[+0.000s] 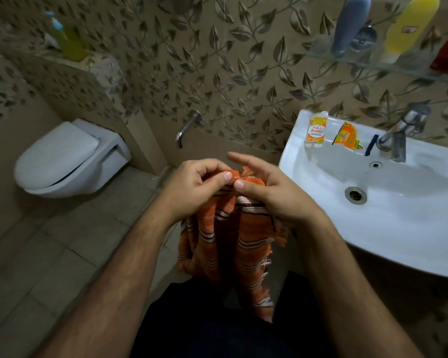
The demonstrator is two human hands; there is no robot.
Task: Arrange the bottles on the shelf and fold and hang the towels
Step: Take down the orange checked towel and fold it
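I hold the orange striped towel (225,244) in front of me beside the sink (321,177): my left hand (194,187) pinches its top edge, my right hand (267,189) pins it under the thumb, fingers (243,161) extended, towel hanging below.

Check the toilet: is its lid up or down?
Down. The white lid lies flat over the toilet bowl, covering the whole opening.

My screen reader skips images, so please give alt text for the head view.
Both hands, left hand and right hand, pinch the top edge of an orange striped towel hanging before the person. A white sink is at right, a toilet at left.
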